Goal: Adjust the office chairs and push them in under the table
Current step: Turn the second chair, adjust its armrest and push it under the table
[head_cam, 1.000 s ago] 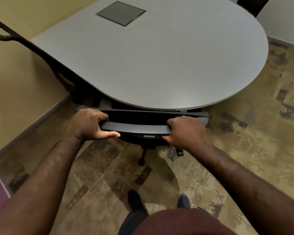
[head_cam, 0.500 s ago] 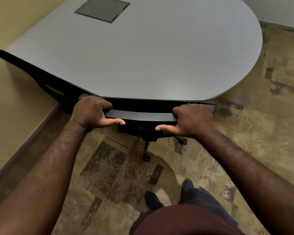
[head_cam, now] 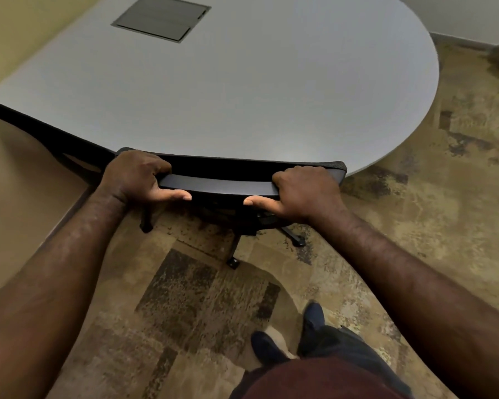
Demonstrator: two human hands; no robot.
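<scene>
A black office chair [head_cam: 222, 180] stands at the near edge of the grey rounded table [head_cam: 242, 90], its seat hidden under the tabletop. Only the top of its backrest and parts of its wheeled base [head_cam: 296, 240] show. My left hand [head_cam: 136, 177] grips the left end of the backrest's top bar, thumb stretched along its underside. My right hand [head_cam: 303, 191] grips the right end the same way. A second black chair [head_cam: 55, 142] sits along the table's left side, its back curving away to the left edge.
A dark square hatch [head_cam: 162, 17] is set into the tabletop at the far side. A yellow wall [head_cam: 18, 174] runs close on the left. Patterned brown carpet [head_cam: 415, 226] spreads to the right. My feet [head_cam: 271, 347] stand just behind the chair.
The chair has rolled further in, so its backrest now sits right against the table edge. I have stepped closer, and both hands kept their grip.
</scene>
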